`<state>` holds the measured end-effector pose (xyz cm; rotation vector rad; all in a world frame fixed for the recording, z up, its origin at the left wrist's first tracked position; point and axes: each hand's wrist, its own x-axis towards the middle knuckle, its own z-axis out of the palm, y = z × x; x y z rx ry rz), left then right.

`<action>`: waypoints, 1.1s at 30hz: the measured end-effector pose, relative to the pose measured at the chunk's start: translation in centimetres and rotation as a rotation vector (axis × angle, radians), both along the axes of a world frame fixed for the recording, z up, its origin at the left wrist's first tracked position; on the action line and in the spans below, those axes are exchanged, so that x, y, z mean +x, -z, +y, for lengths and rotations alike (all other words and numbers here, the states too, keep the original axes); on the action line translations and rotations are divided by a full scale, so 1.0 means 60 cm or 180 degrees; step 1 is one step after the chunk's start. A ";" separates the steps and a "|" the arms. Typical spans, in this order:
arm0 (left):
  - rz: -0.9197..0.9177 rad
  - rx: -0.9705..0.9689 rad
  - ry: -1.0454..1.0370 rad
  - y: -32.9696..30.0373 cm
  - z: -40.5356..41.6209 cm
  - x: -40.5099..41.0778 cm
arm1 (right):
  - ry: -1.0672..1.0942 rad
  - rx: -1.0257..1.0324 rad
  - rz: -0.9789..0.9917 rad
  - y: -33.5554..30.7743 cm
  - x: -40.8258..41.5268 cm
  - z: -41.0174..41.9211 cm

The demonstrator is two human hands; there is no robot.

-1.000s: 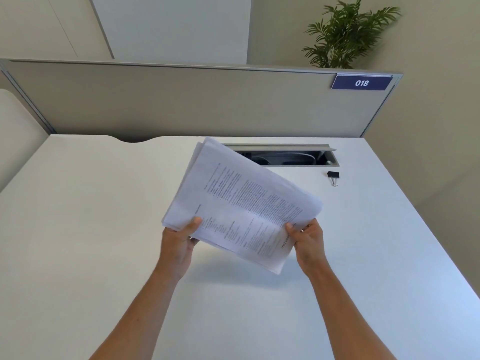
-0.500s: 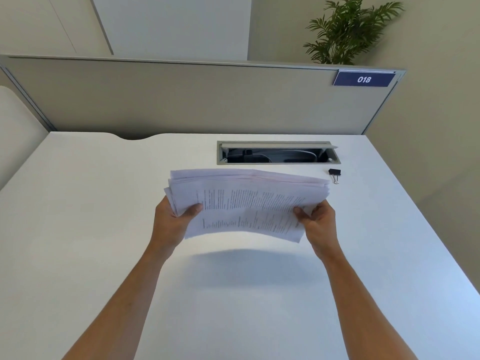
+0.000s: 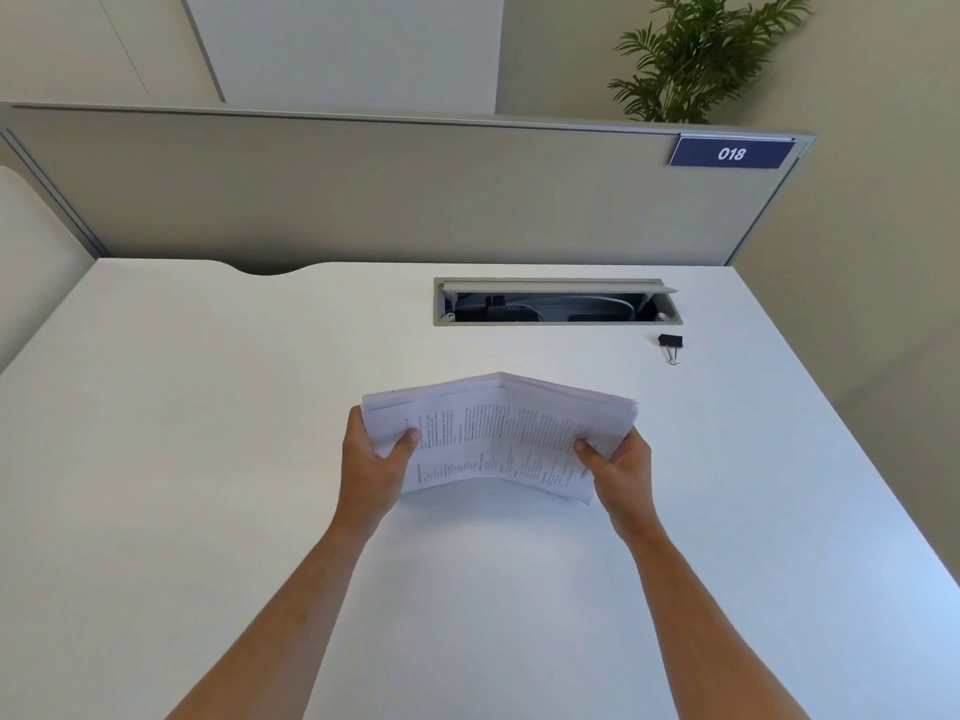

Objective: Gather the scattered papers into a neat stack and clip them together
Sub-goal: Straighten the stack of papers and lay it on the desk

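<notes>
A stack of printed white papers [image 3: 498, 433] is held above the white desk [image 3: 208, 459], bowed upward along its middle. My left hand [image 3: 376, 465] grips its left edge with the thumb on top. On the opposite edge, my right hand [image 3: 618, 472] grips the same way. The sheets' far edges are slightly fanned. A small black binder clip [image 3: 670, 344] lies on the desk to the far right of the papers, apart from both hands.
An open cable tray [image 3: 556, 304] with cables inside is set into the desk behind the papers. A grey partition [image 3: 363, 200] with a blue 018 label [image 3: 731, 154] closes the desk's far side. A plant [image 3: 701, 54] stands behind it.
The papers went from a tilted, diagonal hold to a level one, then moved lower toward the desk and bowed upward in the middle. Both hands kept their grip.
</notes>
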<state>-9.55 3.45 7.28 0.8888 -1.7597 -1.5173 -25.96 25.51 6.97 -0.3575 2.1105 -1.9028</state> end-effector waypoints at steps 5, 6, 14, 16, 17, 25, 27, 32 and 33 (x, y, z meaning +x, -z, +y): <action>0.0211 -0.0077 -0.0085 -0.012 0.004 -0.001 | 0.0087 -0.0083 0.0174 -0.006 -0.008 0.005; 0.0216 -0.0078 -0.0069 -0.012 0.005 0.001 | 0.0052 -0.0041 0.0206 -0.004 -0.009 0.007; 0.0226 -0.0543 0.0086 -0.015 0.003 0.023 | -0.0018 0.0006 -0.0001 0.014 -0.005 0.015; 0.0193 -0.0426 0.0043 -0.011 -0.001 0.022 | -0.0026 -0.0006 -0.0042 0.018 -0.005 0.013; 0.0173 -0.0321 0.0046 -0.006 -0.001 0.022 | -0.0036 -0.0029 -0.0057 0.020 -0.005 0.013; 0.0033 -0.0025 -0.0066 0.010 0.009 0.013 | -0.0042 -0.0083 0.0060 0.016 -0.010 0.007; 0.0092 -0.0050 -0.0054 0.012 0.004 0.014 | -0.0024 -0.0164 0.0072 0.014 -0.011 0.007; -0.0306 0.0037 0.0192 0.054 0.008 0.030 | -0.0146 0.0095 -0.0077 0.046 -0.003 0.014; -0.0381 0.0063 0.0228 0.064 0.008 0.033 | -0.0182 0.0137 -0.0140 0.056 0.000 0.015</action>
